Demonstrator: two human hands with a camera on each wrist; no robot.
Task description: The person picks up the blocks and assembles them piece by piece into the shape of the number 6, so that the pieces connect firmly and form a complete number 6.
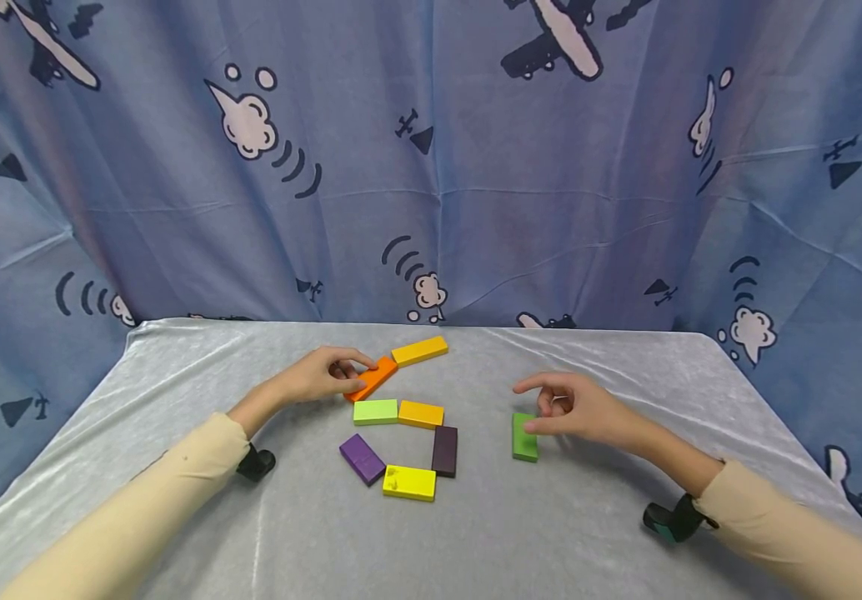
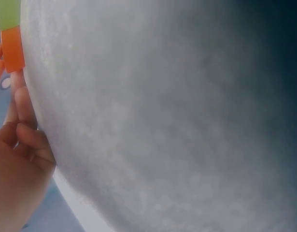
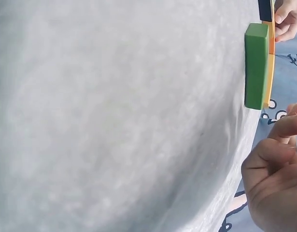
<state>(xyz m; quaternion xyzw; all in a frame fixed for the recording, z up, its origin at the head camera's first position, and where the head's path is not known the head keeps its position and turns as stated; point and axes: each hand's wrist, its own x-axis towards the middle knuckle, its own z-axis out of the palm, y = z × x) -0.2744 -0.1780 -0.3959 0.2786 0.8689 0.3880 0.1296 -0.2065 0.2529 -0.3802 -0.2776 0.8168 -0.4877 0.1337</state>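
My left hand [image 1: 314, 373] pinches an orange block [image 1: 374, 379] between thumb and fingers at the back left of the layout. One end of that block meets a yellow-orange block [image 1: 420, 350] lying farther back. In the left wrist view the orange block [image 2: 13, 50] shows at the left edge, beside the fingers. A green block [image 1: 524, 442] lies flat on the right, apart from the others. Over it hovers my right hand [image 1: 581, 404], fingers loosely bent and holding nothing. The right wrist view shows a gap between this hand and the green block [image 3: 256, 67].
Between the hands lie a light green block [image 1: 375, 412], an amber block [image 1: 421, 414], a dark purple block [image 1: 444, 452], a yellow block [image 1: 409, 482] and a violet block [image 1: 363, 459], forming a rough ring. A grey cloth [image 1: 311, 542] covers the table; a patterned blue curtain [image 1: 476, 250] hangs behind.
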